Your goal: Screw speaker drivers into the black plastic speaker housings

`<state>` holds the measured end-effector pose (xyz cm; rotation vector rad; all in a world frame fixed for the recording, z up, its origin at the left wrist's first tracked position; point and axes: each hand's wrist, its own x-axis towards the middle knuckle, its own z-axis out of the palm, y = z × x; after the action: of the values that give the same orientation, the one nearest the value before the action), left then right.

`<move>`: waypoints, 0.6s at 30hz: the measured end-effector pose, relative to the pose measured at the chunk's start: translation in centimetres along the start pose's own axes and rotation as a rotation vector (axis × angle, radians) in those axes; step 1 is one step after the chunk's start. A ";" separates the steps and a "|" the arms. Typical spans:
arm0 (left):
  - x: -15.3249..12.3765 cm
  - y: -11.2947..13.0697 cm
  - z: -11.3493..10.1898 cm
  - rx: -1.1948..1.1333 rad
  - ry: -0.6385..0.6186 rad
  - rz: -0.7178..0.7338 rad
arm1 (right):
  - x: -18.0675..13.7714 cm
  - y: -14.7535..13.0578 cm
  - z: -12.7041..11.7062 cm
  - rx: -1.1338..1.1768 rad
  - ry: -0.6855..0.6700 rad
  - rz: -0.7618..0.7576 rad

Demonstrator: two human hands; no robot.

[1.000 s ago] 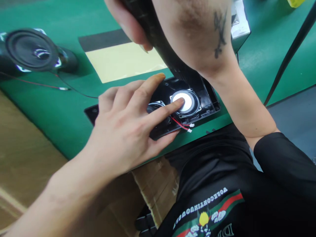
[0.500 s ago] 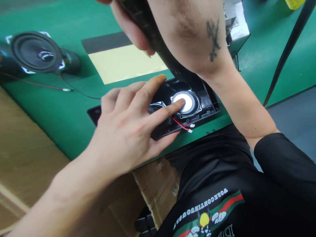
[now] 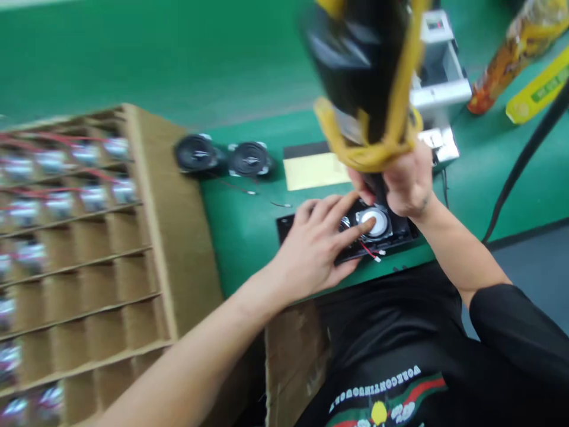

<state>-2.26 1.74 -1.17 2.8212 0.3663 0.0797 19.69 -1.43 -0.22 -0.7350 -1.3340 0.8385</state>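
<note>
- Black speaker housing: flat at the table's near edge, silver driver seated inside.
- Left hand: fingers spread, forefinger on the driver.
- Right hand: clenched around a black, yellow-banded tool.
- Cardboard divider tray: beyond the table's left edge.

Black-and-yellow tool blurred, top cut off

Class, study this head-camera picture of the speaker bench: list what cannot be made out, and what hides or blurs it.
- Tool in the right hand: motion blur; its tip is hidden behind the hand.
- Black housing: its middle is covered by the left hand.
- Parts in the cardboard tray: blurred, cut off at the left edge.
- Orange packet: cut by the top edge.
</note>
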 end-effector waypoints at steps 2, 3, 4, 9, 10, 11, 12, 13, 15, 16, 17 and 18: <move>0.1 0.2 -0.2 -0.013 -0.034 -0.009 | -0.5 0.1 -0.2 0.054 0.068 0.049; 0.2 0.3 -0.2 -0.019 -0.048 -0.013 | -0.7 0.1 -0.2 0.074 0.117 0.071; 0.2 0.4 -0.3 -0.023 -0.058 -0.015 | -0.9 0.1 -0.2 0.095 0.151 0.088; 0.4 1.0 -0.3 -0.012 -0.073 -0.032 | -1.5 -0.3 0.6 0.173 0.251 0.141; 0.4 1.0 -0.2 -0.005 -0.075 -0.032 | -1.5 -0.5 0.7 0.185 0.266 0.137; 0.5 1.1 -0.2 0.005 -0.075 -0.029 | -1.5 -0.8 0.8 0.194 0.282 0.133; 0.5 1.0 -0.1 0.016 -0.073 -0.023 | -1.5 -1.1 0.8 0.199 0.297 0.127; 0.5 1.0 -0.1 0.025 -0.069 -0.016 | -1.5 -1.5 0.5 0.199 0.311 0.121; 0.4 1.0 0.0 0.033 -0.055 -0.004 | -1.3 -2.7 -0.5 0.177 0.353 0.093; 0.3 1.0 0.0 0.033 -0.042 -0.004 | -1.1 -3.5 -1.4 0.154 0.385 0.055; 0.2 1.0 0.1 0.032 -0.024 -0.007 | -0.8 -4.4 -2.4 0.112 0.410 0.018; 0.2 1.0 0.2 0.031 -0.002 -0.008 | -0.5 -5.4 -3.5 0.051 0.422 -0.006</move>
<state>-1.81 0.85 -1.09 2.8496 0.3818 0.0695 23.71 -4.58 3.71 -0.8146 -0.9336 0.6639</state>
